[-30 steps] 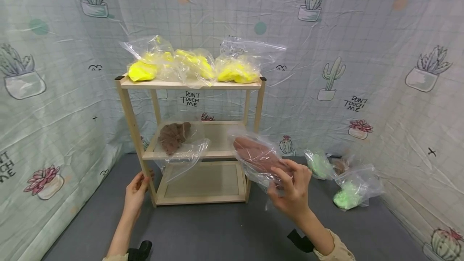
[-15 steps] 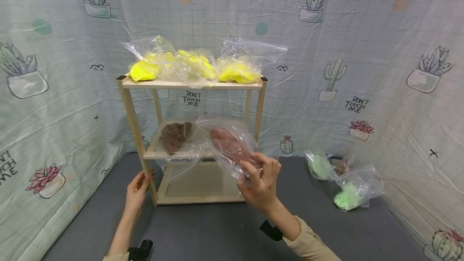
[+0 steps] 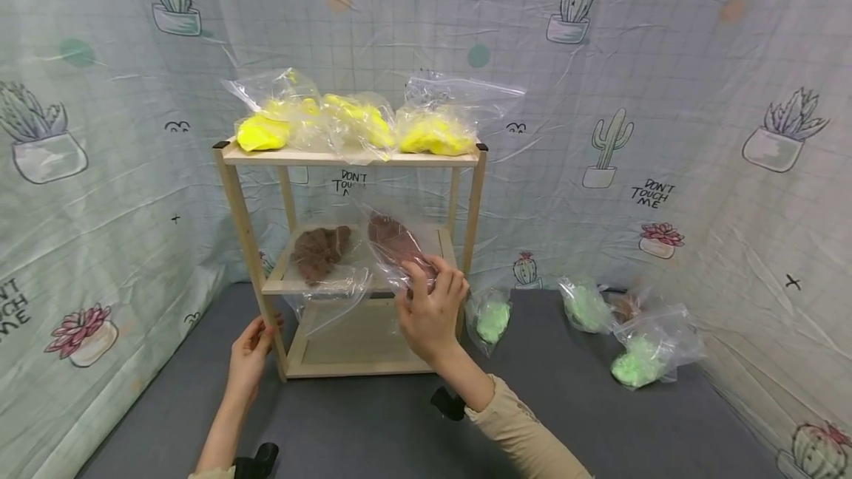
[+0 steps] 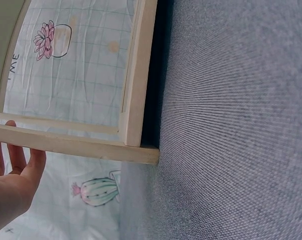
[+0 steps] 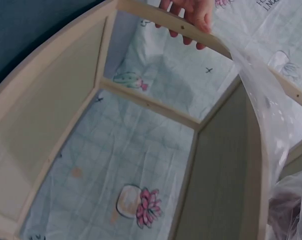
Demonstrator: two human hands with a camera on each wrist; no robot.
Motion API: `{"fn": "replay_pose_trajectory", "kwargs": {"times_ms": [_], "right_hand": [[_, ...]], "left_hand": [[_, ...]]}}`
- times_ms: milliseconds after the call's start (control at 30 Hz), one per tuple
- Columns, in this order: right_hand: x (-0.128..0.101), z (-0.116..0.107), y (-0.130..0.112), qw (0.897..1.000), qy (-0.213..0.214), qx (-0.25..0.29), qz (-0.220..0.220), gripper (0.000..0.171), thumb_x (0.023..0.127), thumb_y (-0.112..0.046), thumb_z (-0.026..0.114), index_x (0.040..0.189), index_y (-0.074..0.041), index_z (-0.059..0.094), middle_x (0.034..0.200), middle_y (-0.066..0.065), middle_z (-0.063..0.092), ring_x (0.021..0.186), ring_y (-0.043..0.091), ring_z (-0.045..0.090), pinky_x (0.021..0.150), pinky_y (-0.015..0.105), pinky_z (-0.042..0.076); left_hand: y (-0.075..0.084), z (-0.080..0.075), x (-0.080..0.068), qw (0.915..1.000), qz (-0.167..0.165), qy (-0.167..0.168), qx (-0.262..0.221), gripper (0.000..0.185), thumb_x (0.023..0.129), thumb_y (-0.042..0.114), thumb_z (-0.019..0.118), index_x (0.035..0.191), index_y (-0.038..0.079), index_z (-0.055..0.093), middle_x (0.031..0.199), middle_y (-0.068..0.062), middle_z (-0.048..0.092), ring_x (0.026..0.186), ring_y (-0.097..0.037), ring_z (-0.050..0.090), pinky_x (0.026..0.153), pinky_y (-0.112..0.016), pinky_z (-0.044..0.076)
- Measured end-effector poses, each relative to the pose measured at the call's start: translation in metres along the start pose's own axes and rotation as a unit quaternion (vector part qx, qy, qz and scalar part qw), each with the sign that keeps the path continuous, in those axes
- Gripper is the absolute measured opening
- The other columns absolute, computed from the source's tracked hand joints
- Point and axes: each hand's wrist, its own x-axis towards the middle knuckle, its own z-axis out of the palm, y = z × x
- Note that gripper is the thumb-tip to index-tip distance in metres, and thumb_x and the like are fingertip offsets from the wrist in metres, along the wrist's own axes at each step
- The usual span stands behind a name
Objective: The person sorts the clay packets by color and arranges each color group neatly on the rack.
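Note:
A clear plastic bag of brown material (image 3: pixel 395 241) is tilted over the right half of the middle shelf of a wooden rack (image 3: pixel 234 191). My right hand (image 3: pixel 429 307) pinches its lower end, just in front of the shelf edge. In the right wrist view the bag's film (image 5: pixel 271 120) and its brown content (image 5: pixel 286 210) show at the right. A second brown bag (image 3: pixel 318 251) lies on the left of that shelf. My left hand (image 3: pixel 251 346) grips the rack's front left post low down, its fingers (image 5: pixel 191 12) curled over the wood (image 4: pixel 75 145).
Three bags of yellow material (image 3: pixel 359 124) fill the top shelf. The bottom shelf (image 3: pixel 369 331) is bare. On the grey floor (image 3: pixel 373 427) to the right lie green bags (image 3: pixel 492 320) (image 3: pixel 586 305) (image 3: pixel 639 357). A cactus-print cloth (image 3: pixel 699 131) walls in the space.
My right hand has carried the brown bag left and up, from beside the rack's right post to over the middle shelf. A green bag behind it now shows. The left hand stayed put.

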Motion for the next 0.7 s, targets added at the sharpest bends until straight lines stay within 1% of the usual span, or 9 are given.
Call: {"fn": "replay_pose_trajectory", "kwargs": {"times_ms": [100, 267, 400, 500, 600, 700], "right_hand": [[0.002, 0.009, -0.006, 1.000, -0.011, -0.019, 0.019, 0.032, 0.076, -0.014, 0.052, 0.108, -0.012, 0.051, 0.110, 0.017, 0.041, 0.085, 0.027, 0.033, 0.074, 0.041, 0.022], [0.009, 0.022, -0.015, 0.997, -0.020, -0.052, 0.052, 0.035, 0.074, -0.012, 0.055, 0.108, -0.012, 0.050, 0.109, 0.018, 0.040, 0.084, 0.027, 0.033, 0.071, 0.039, 0.023], [0.018, 0.031, -0.021, 0.993, -0.044, -0.073, 0.084, 0.034, 0.076, -0.012, 0.054, 0.110, -0.012, 0.048, 0.109, 0.018, 0.039, 0.089, 0.029, 0.033, 0.073, 0.040, 0.023], [0.024, 0.038, -0.024, 0.990, -0.053, -0.084, 0.104, 0.031, 0.079, -0.013, 0.053, 0.109, -0.012, 0.048, 0.110, 0.019, 0.040, 0.091, 0.030, 0.034, 0.076, 0.041, 0.023], [0.028, 0.045, -0.025, 0.987, -0.057, -0.095, 0.113, 0.029, 0.080, -0.014, 0.054, 0.108, -0.012, 0.048, 0.111, 0.019, 0.040, 0.092, 0.030, 0.034, 0.075, 0.041, 0.023], [0.030, 0.051, -0.027, 0.985, -0.058, -0.113, 0.113, 0.031, 0.079, -0.016, 0.057, 0.109, -0.013, 0.049, 0.111, 0.019, 0.040, 0.091, 0.030, 0.034, 0.074, 0.040, 0.023]], "left_hand": [[0.000, 0.001, 0.000, 1.0000, -0.001, -0.001, 0.001, 0.039, 0.093, 0.023, 0.044, 0.118, -0.006, 0.048, 0.092, 0.028, 0.057, 0.087, 0.011, 0.054, 0.071, -0.009, 0.041], [0.001, 0.001, -0.001, 1.0000, 0.005, 0.000, -0.007, 0.039, 0.093, 0.021, 0.045, 0.118, -0.008, 0.047, 0.092, 0.026, 0.058, 0.087, 0.010, 0.055, 0.071, -0.009, 0.042], [0.004, 0.000, -0.001, 1.0000, 0.007, -0.002, -0.005, 0.040, 0.093, 0.021, 0.044, 0.119, -0.009, 0.046, 0.093, 0.027, 0.058, 0.087, 0.010, 0.055, 0.071, -0.008, 0.041], [0.003, 0.000, -0.001, 0.9999, 0.010, -0.003, -0.011, 0.040, 0.093, 0.020, 0.044, 0.119, -0.010, 0.046, 0.093, 0.027, 0.058, 0.087, 0.010, 0.055, 0.071, -0.007, 0.042], [0.002, -0.001, -0.001, 0.9998, 0.014, -0.004, -0.017, 0.039, 0.093, 0.020, 0.045, 0.119, -0.009, 0.046, 0.093, 0.026, 0.059, 0.087, 0.009, 0.055, 0.070, -0.007, 0.042], [0.002, -0.001, 0.000, 0.9998, 0.017, -0.009, -0.010, 0.040, 0.093, 0.020, 0.044, 0.120, -0.010, 0.045, 0.093, 0.028, 0.057, 0.087, 0.011, 0.054, 0.071, -0.007, 0.042]]}}
